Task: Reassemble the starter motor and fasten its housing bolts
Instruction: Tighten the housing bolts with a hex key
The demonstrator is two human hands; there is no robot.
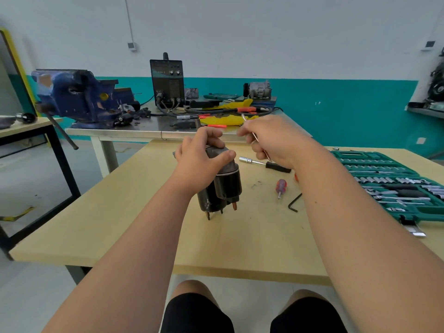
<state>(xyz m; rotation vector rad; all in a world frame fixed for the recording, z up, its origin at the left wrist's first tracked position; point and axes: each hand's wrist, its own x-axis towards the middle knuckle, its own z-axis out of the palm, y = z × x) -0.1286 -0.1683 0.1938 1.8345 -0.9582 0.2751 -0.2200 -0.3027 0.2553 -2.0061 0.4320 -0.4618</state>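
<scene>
The black starter motor (224,188) lies on the wooden table (134,224), its terminal studs pointing toward me. My left hand (203,152) grips its grey far end, fingers curled over the top and thumb along the side. To the right, my right hand (274,140) is raised just above the table and pinches a long thin housing bolt (249,131), whose silver shaft runs through my fingers. The bolt's lower end is hidden behind my palm.
A nut driver with a black handle (264,163), a small red screwdriver (280,187) and a black hex key (295,202) lie right of the motor. An open green socket set (394,183) fills the table's right side. Behind stands a bench with a blue vise (79,94) and a welder (167,80).
</scene>
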